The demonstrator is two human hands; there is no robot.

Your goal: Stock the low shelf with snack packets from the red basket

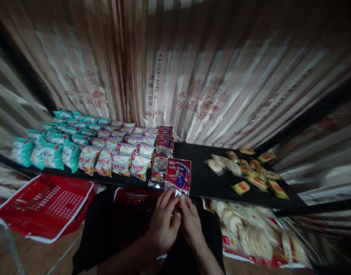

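Note:
A dark red snack packet (178, 175) with a clear lower part stands at the front edge of the black shelf. My left hand (164, 221) pinches its bottom edge from the left, and my right hand (189, 215) pinches the same edge from the right. Just behind and to the left, similar red packets (165, 141) form a column running toward the curtain. A clear-fronted packet (158, 170) is at the near end of that column, partly behind the one in my hands.
White-and-red snack bags (121, 163) and teal bags (52, 154) stand in rows on the black shelf (204, 179). Yellow packets (257, 181) and bagged round wafers (225, 164) lie at right. Red baskets (49, 202) sit below; one holds bagged wafers (258, 233). A curtain (192, 84) hangs behind.

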